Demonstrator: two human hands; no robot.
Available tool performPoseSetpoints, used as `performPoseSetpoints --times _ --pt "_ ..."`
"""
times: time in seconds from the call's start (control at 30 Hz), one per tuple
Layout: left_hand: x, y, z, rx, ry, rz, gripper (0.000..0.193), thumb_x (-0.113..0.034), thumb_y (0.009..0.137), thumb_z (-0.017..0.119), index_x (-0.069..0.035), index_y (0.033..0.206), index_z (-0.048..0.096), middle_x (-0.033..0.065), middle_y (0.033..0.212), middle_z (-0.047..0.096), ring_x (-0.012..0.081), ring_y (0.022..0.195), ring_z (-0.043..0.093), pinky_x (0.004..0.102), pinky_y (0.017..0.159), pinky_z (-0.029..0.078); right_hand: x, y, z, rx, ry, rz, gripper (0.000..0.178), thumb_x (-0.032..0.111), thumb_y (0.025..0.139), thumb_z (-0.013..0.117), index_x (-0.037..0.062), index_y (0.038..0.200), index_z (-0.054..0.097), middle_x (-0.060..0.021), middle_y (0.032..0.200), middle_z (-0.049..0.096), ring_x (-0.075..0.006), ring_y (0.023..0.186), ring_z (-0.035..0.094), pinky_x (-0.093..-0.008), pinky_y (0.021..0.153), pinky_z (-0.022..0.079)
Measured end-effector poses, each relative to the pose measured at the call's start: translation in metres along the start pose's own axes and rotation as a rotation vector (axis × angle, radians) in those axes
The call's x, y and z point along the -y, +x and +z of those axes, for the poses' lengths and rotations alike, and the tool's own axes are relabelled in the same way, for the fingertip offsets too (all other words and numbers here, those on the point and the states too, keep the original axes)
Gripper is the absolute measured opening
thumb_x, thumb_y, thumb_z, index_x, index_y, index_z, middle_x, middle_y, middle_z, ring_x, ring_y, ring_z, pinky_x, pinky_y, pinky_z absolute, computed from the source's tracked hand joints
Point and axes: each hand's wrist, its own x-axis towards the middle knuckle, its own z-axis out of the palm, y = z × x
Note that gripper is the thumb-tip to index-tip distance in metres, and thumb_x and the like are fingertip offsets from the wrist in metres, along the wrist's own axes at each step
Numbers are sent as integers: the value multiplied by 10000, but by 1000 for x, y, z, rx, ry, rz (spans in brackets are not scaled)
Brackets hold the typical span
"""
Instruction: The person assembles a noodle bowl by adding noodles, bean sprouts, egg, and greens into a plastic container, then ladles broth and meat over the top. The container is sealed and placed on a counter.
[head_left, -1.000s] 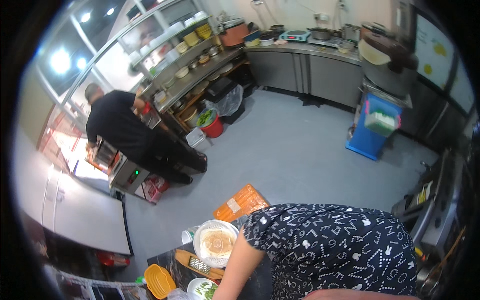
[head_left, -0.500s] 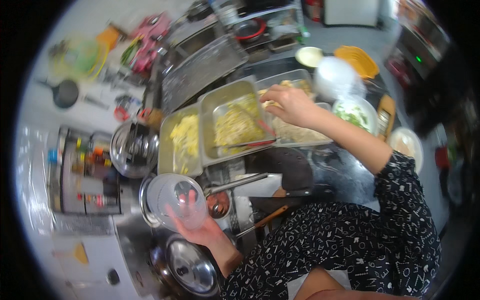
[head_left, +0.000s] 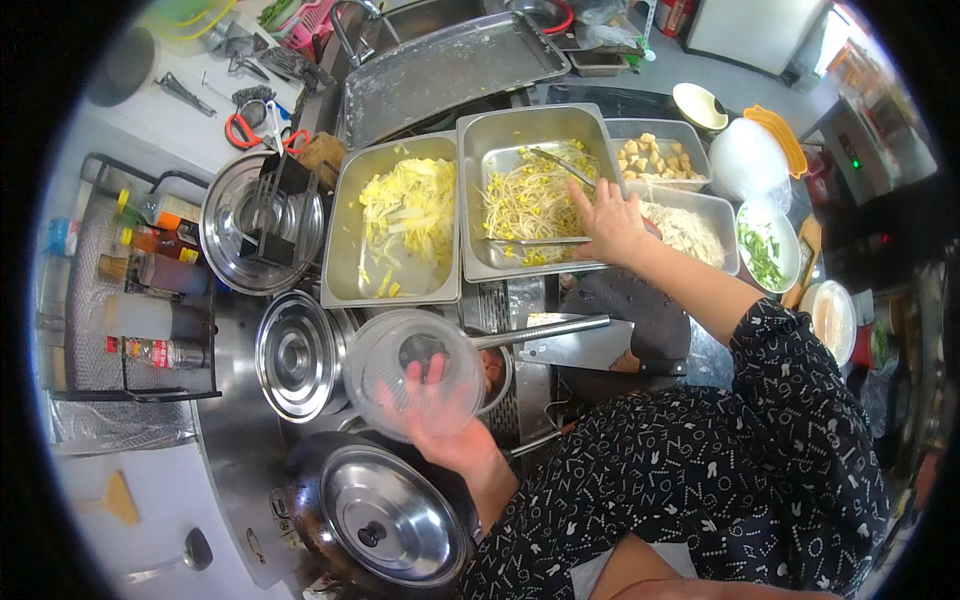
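My left hand (head_left: 445, 425) holds a clear round plastic bowl (head_left: 400, 365) from beneath; its fingers show through the wall. My right hand (head_left: 615, 228) is around the handle part of metal tongs (head_left: 535, 241), with fingers over one arm and thumb by the other. The tongs' two arms stand wide apart over the bean sprouts (head_left: 535, 200) in a deep steel tray (head_left: 478, 262). Part of the handle is hidden under my hand; a bit of red shows beside it. Left of this tray, a second steel tray (head_left: 345, 280) holds shredded yellow-white cabbage (head_left: 410, 205).
Smaller tubs hold tan cubes (head_left: 655, 158) and pale shreds (head_left: 690, 235). A bowl of chopped greens (head_left: 765, 255) stands further right. A cleaver (head_left: 580, 345) lies between the trays and me. Lidded pots (head_left: 395, 510) stand at lower left, a bottle rack (head_left: 150, 395) beyond.
The view has shifted, and the trays now sit further up and right. My right hand has come down from above the tubs onto the tongs. My left hand still holds the plastic bowl.
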Motion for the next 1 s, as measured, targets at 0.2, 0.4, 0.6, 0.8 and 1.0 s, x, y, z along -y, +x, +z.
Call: performPoseSetpoints --times 0.2,0.4,0.6,0.8,1.0 --pt "16 -6 4 50 49 -57 696 -428 971 454 -153 1551 185 208 1340 456 402 1197 519 585 864 505 -45 9 -41 -75 -65 -128 911 457 716 821 13 1414 438 -206 1097 646 -322 1040 647 -396 870 539" --pt "26 8 18 56 230 13 770 -588 970 437 -156 1551 176 191 1347 429 370 1199 517 583 908 479 -86 13 -48 -67 75 -318 445 359 771 791 58 1085 700 -171 859 701 -326 846 698 -422 781 562" --pt "51 54 42 192 186 -11 899 -747 914 364 -141 1550 171 202 1402 334 359 1211 487 631 973 425 -145 -13 -96 -274 230 -388 384 293 784 766 21 1050 712 -194 829 699 -337 825 688 -425 763 532" --pt "81 94 94 41 269 44 863 -731 929 365 -148 1541 193 169 1321 381 313 1116 533 586 874 501 -154 -41 -163 -458 442 -425 482 295 797 769 -9 1159 674 -197 928 710 -304 815 687 -353 793 535" --pt "125 108 139 39 138 -233 854 -778 907 296 -197 1526 216 161 1409 380 327 1094 524 551 778 569 -153 -52 -185 -478 789 -491 529 316 837 773 -39 1208 645 -130 921 715 -149 782 660 -287 712 535"
